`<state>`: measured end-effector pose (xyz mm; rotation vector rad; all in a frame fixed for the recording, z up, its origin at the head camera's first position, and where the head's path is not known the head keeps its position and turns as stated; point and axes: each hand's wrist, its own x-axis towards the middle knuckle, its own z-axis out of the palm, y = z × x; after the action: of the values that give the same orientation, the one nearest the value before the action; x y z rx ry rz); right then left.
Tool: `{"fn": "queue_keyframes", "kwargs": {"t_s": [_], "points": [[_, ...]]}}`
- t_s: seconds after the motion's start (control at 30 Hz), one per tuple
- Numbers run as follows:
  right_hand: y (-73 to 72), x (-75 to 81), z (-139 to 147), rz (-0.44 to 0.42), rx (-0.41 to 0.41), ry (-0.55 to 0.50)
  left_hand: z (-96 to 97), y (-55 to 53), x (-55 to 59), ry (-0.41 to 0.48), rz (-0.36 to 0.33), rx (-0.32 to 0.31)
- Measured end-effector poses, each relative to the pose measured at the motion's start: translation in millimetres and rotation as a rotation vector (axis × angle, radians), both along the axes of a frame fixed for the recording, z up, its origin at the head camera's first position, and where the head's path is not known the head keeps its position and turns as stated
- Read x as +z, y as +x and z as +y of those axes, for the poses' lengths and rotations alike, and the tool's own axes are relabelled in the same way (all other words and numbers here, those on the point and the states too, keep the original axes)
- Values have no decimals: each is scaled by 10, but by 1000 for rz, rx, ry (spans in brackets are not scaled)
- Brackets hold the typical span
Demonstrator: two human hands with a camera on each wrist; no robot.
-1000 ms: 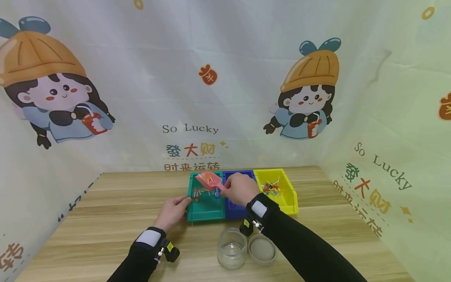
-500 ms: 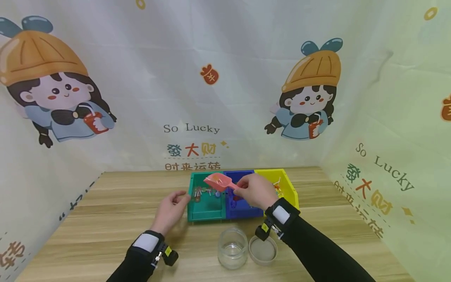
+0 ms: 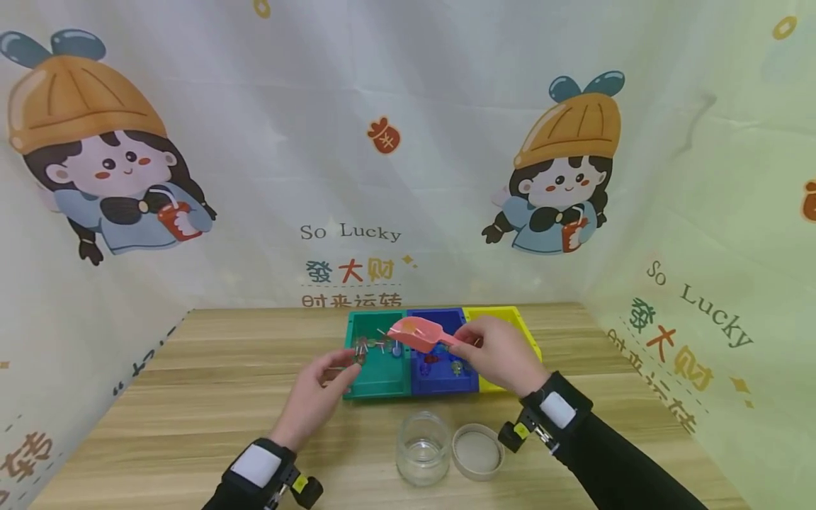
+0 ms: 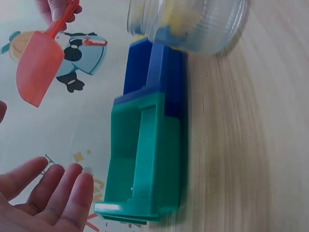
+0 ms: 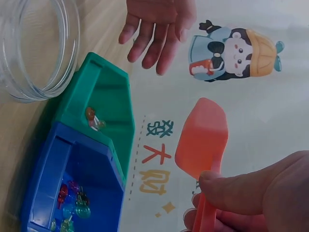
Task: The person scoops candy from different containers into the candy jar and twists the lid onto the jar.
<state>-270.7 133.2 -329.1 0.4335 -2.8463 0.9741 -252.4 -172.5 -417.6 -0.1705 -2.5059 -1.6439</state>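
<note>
My right hand pinches the handle of a pink scoop, held over the green bin and blue bin. A yellowish patch shows inside the scoop's bowl in the head view. At the green bin's left side, my left hand has thumb and fingers spread apart; its fingers hold nothing in the left wrist view. Small lollipop-like pieces with white sticks lie in the green bin. The blue bin contains several shiny coloured pieces.
A yellow bin adjoins the blue one, partly hidden by my right hand. Nearer to me on the wooden table, a clear glass jar stands open beside a round lid. A printed cloth hangs behind.
The scoop has moved rightward with my right hand, from above the green bin to its border with the blue. My left hand has let go of the green bin's edge and spread its fingers.
</note>
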Motion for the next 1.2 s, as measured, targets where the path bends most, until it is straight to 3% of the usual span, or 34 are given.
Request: {"fn": "queue_keyframes", "kwargs": {"t_s": [0.43,0.63,0.93,1.2], "points": [[298,36,270,97,21,26,160,287,-17,98,-21,-163],[410,25,362,94,9,39,210,382,-85,110,-33,-283],[548,-29,492,102,-3,85,308,483,-251,62,-150,-380],[647,-74,591,126,8,90,422,474,-378,-16,-178,-408]]}}
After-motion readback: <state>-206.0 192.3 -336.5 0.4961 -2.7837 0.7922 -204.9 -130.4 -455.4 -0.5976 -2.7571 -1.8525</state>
